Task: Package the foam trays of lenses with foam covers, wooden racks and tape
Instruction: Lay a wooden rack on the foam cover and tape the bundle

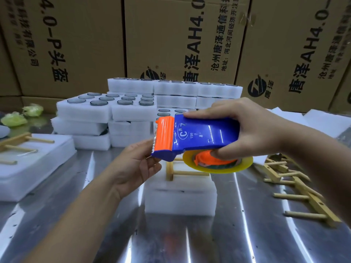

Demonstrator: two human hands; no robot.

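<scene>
Steel table (pixel 190 240) streaked with glare | cardboard boxes (pixel 171 35) wall the back | lens trays (pixel 106 111) stacked behind, loose racks (pixel 303 196) at right | foam tray (pixel 180 198) with wooden rack (pixel 182 172) on top at centre, partly hidden by tape dispenser (pixel 201 135) | right hand (pixel 252 130) grips tape dispenser, left hand (pixel 136 166) pinches tape end (pixel 153 147)

Blue tape dispenser (pixel 205 135), top face: white circled "C", "198" beneath it; other small marks unreadable.

Middle carton (pixel 180 35) behind worktop's far edge, print turned sideways: "唐泽AH4.0", "沧州唐泽通信科…", "地址:河北河间经济开…", round logo with "®".

Left carton (pixel 66 44): "4.0-P头盔", "有限公司".

Right carton (pixel 294 54): "唐泽AH4.0-", logo with "唐泽"; smaller lines blurred.
</scene>
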